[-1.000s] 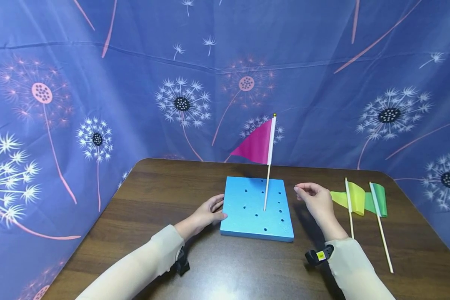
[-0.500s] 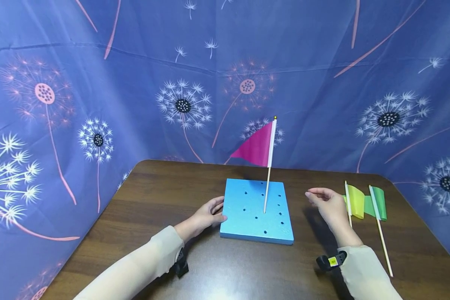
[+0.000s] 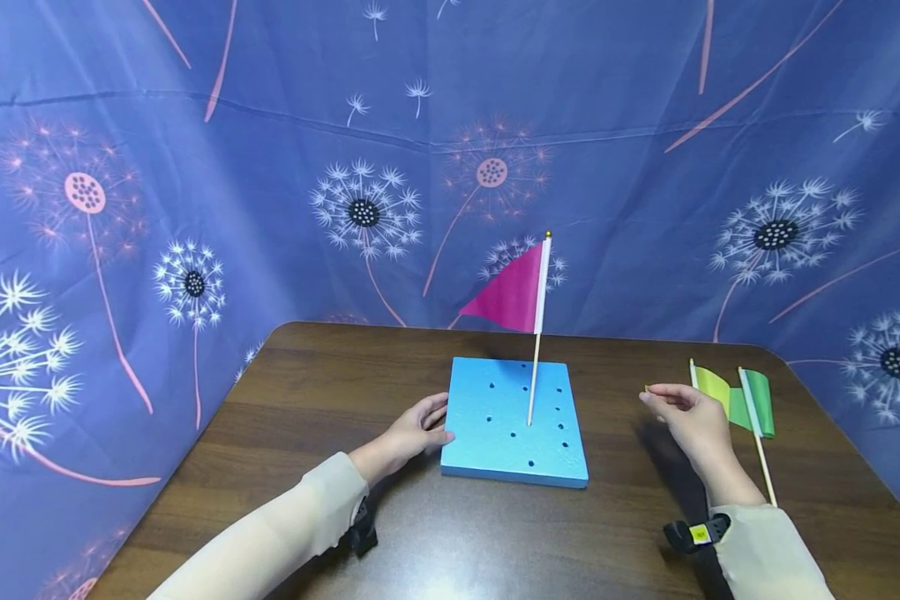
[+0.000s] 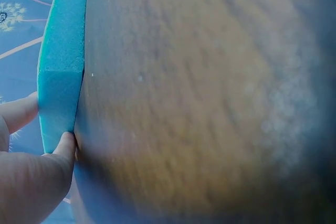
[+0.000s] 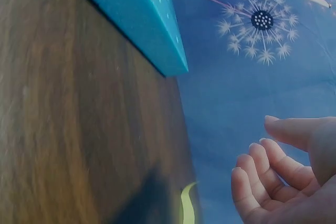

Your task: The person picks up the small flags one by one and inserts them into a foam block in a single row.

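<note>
My left hand (image 3: 403, 435) rests at the left edge of a square light-blue board (image 3: 472, 450) with several small holes. Its thumb and fingers touch that edge; in the left wrist view two digits meet the board's side (image 4: 58, 103). A pink triangular flag (image 3: 513, 292) stands nearly upright in the board, its thin stick tilted slightly right. To the right of the board, my right hand (image 3: 693, 421) hovers with bent, relaxed fingers and nothing in them. It partly hides a yellow flag (image 3: 712, 386). Beyond lies a green flag (image 3: 759, 404) on a white stick, partly covered by the sleeve.
The brown wooden table (image 3: 330, 367) has rounded far corners. Behind it hangs a blue cloth (image 3: 270, 192) printed with dandelions. A strip of yellow cloth (image 5: 187, 205) shows low in the right wrist view.
My right hand has moved right, away from the board and over the yellow flag, hiding its stick. The left hand, board and pink flag stay where they were.
</note>
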Demonstrator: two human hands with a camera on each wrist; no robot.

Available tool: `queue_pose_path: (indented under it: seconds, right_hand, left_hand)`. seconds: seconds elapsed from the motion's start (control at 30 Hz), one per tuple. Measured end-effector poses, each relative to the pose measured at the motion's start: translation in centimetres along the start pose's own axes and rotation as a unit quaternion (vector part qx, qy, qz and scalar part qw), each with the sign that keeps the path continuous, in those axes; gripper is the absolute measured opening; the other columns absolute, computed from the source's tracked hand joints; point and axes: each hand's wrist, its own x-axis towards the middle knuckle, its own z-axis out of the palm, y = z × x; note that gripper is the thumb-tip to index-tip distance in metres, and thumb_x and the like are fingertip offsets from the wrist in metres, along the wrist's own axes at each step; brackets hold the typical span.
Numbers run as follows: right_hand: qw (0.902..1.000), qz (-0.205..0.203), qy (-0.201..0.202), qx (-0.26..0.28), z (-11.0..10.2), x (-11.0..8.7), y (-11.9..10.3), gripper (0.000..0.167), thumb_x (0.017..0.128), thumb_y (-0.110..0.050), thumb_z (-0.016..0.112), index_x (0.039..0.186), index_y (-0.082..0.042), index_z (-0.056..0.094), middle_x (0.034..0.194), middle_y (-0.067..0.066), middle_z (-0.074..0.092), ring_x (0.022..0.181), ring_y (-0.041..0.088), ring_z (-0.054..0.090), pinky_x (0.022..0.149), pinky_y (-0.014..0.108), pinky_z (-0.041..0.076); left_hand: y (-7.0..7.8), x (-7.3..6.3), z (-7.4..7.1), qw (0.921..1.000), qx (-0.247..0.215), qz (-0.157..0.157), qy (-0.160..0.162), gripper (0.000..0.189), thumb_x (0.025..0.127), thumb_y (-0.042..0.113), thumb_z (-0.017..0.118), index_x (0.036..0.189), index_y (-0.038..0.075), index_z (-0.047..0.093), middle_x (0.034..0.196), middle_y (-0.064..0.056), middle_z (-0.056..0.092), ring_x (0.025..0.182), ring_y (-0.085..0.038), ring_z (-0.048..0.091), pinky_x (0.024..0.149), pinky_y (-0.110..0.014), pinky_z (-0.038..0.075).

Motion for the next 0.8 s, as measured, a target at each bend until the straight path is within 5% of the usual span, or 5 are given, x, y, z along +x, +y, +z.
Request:
queue_pose_path:
  seconds: [0.47,0.8]
  right_hand:
    - [0.9991,0.035,0.0,-0.023,-2.7,-0.3,2.6,0.051,0.09,-0.032,0.068,0.117,0.011,0.062,0.069,-0.025,0.056,0.062,-0.003,0.059,0.055,0.019,0.054]
    - [0.9942,0.092,0.001,-0.055,-4.1,-0.5,4.0,0.059,0.088,-0.043,0.068,0.114,0.009,0.063,0.067,-0.008,0.066,0.059,0.002,0.059,0.052,0.02,0.049]
  left_hand:
    - [0.1,0.0,0.3,1.0,-0.002,0.003,-0.001,0.071,0.092,-0.001,0.061,0.152,0.0,0.023,0.158,-0.023,0.022,0.146,-0.034,0.024,0.117,-0.046,0.029]
    - [0.2,-0.2,0.2,1.0,0.002,-0.003,0.004,0.07,0.093,0.0,0.06,0.152,0.001,0.023,0.158,-0.021,0.023,0.146,-0.033,0.024,0.118,-0.047,0.027]
